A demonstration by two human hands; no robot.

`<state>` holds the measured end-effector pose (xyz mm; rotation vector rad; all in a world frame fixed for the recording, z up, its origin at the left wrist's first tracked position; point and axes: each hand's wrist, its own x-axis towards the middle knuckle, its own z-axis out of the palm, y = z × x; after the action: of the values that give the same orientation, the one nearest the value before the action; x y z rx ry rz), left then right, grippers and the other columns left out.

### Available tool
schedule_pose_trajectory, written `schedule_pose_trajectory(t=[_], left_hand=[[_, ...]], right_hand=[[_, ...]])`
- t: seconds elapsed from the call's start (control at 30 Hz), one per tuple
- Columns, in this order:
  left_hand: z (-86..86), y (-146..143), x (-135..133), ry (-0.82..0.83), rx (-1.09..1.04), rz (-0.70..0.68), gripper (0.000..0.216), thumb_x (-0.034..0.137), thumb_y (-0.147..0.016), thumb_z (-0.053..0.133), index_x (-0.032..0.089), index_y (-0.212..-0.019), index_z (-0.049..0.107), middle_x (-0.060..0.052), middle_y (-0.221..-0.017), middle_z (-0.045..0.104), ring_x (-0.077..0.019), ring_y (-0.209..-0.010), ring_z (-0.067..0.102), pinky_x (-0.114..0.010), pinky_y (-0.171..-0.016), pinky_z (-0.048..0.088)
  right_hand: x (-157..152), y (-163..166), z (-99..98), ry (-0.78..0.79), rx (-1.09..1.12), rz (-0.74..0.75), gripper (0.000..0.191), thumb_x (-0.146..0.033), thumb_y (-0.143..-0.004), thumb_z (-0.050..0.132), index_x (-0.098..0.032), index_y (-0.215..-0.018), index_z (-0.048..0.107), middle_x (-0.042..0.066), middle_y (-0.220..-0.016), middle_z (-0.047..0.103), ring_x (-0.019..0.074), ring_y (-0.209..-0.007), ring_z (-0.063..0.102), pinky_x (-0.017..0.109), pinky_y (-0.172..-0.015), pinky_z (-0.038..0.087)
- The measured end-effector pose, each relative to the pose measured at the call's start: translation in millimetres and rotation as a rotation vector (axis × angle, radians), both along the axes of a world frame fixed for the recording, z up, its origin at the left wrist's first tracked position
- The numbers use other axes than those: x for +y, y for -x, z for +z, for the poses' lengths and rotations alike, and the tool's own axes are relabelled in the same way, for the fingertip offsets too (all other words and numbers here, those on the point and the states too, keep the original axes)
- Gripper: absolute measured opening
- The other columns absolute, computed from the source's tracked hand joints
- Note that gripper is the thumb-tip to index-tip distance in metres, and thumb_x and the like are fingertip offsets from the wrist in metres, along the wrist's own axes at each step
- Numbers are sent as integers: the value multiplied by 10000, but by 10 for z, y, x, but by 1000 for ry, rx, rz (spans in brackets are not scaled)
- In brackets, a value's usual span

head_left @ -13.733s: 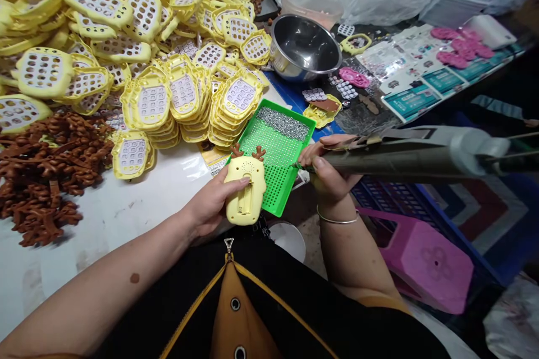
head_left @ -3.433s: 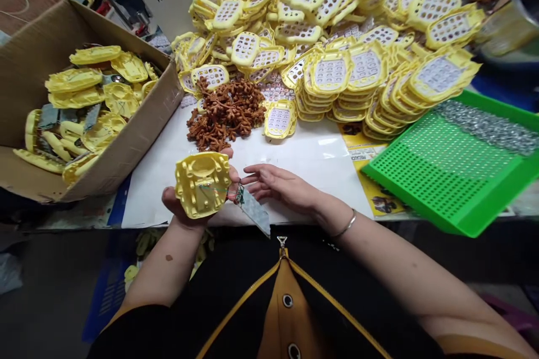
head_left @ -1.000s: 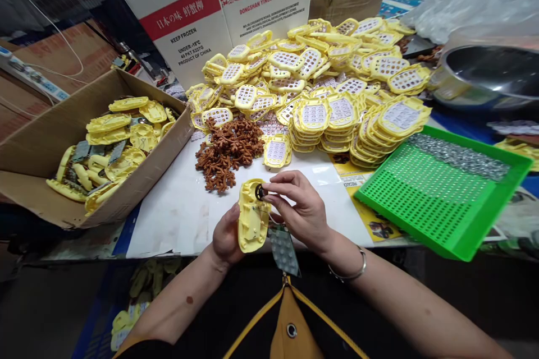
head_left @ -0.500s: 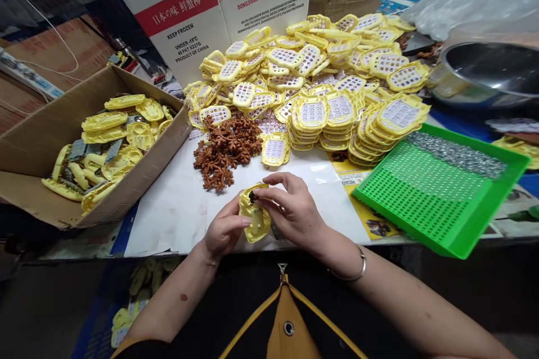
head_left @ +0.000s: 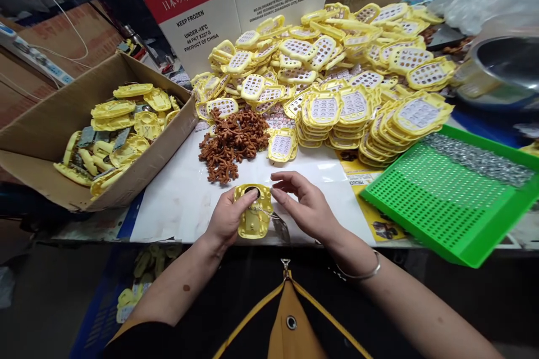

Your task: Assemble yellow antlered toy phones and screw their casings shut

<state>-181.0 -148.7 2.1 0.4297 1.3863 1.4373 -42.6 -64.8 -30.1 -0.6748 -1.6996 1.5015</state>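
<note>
My left hand (head_left: pixel 225 216) grips a yellow plastic toy-phone shell (head_left: pixel 254 227) by its left side, inner face up. Its thumb rests on a round black part (head_left: pixel 252 192), which looks like a small speaker, seated at the shell's top. Thin wires run from the shell to a small dark board (head_left: pixel 281 229) hanging off its right side. My right hand (head_left: pixel 303 205) is open beside the shell's right edge, fingers apart; its fingertips are close to that edge, and I cannot tell whether they touch it.
Beyond the hands lie brown rubbery keypads (head_left: pixel 233 143), stacked yellow shells with white keypads (head_left: pixel 324 109) and a large heap of phone faces (head_left: pixel 295 50). A cardboard box (head_left: pixel 147 174) of wired shells stands left; a green tray (head_left: pixel 425 202) of small screws sits right.
My right hand has let go of the black part and drawn slightly right. My left thumb has moved up onto that part, and the shell now lies flatter, its inside showing more.
</note>
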Motion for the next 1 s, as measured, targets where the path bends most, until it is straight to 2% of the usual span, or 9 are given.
schedule_pose_trajectory(t=[0.1, 0.27, 0.4, 0.5, 0.57, 0.7, 0.83, 0.93, 1.0], left_hand=[[-13, -31, -11, 22, 34, -42, 319, 384, -632, 793, 131, -806, 706, -34, -674, 697, -157, -562, 624, -277, -579, 512], [-24, -58, 6, -10, 134, -47, 276, 336, -639, 794, 123, -795, 714, -33, -696, 699, -150, -620, 628, -251, -622, 496], [-22, -14, 51, 12, -74, 76, 290, 344, -645, 781, 129, -819, 695, -40, -699, 706, -176, -614, 648, -292, -639, 520], [-41, 53, 75, 25, -166, 185, 279, 317, -658, 773, 135, -844, 672, -33, -695, 705, -167, -597, 650, -288, -637, 528], [-71, 96, 80, 33, -175, 226, 273, 303, -675, 764, 134, -863, 662, -33, -700, 707, -164, -594, 654, -281, -622, 529], [-148, 144, 78, 39, -157, 237, 300, 307, -685, 760, 130, -899, 649, -44, -719, 714, -174, -610, 662, -285, -605, 532], [-197, 137, 65, 21, -123, 216, 314, 298, -649, 793, 144, -873, 635, -26, -717, 709, -162, -614, 655, -279, -608, 532], [-201, 116, 47, 47, -109, 191, 326, 313, -627, 806, 144, -842, 629, -26, -704, 703, -163, -596, 647, -285, -598, 527], [-200, 106, 37, 60, -104, 192, 333, 320, -616, 810, 141, -830, 627, -30, -700, 700, -162, -587, 642, -288, -600, 523]], right_hand=[[-15, 18, 24, 67, -1, 23, 263, -389, -839, 602, -186, -1006, 596, 75, -990, 666, 159, -808, 645, 348, -777, 549], [-33, 98, 110, 85, -18, 77, 276, -399, -833, 593, -176, -996, 604, 82, -994, 676, 150, -795, 647, 320, -731, 544], [23, 53, 61, 91, -123, 119, 468, -466, -781, 640, -178, -1139, 546, 118, -1086, 645, 179, -865, 641, 359, -757, 548], [55, -85, -58, 109, -237, 260, 643, -396, -734, 703, -198, -1287, 442, 81, -985, 663, 162, -782, 638, 349, -716, 550], [44, -180, -136, 124, -230, 340, 677, -321, -761, 668, -201, -1357, 372, 40, -889, 661, 141, -719, 629, 311, -665, 543], [-6, -284, -178, 42, -190, 285, 505, -270, -844, 546, -218, -1337, 448, 8, -798, 655, 128, -683, 616, 277, -633, 529], [54, -318, -72, 50, -149, 136, 244, -337, -868, 533, -212, -1030, 666, 48, -885, 706, 157, -768, 652, 298, -679, 554], [129, -367, 44, 140, -162, 294, 288, -386, -811, 633, -197, -1026, 666, 67, -915, 715, 173, -759, 664, 319, -665, 576], [142, -405, 129, 74, -179, 379, 396, -343, -772, 689, -204, -1136, 615, 63, -928, 700, 169, -748, 659, 325, -668, 580]])
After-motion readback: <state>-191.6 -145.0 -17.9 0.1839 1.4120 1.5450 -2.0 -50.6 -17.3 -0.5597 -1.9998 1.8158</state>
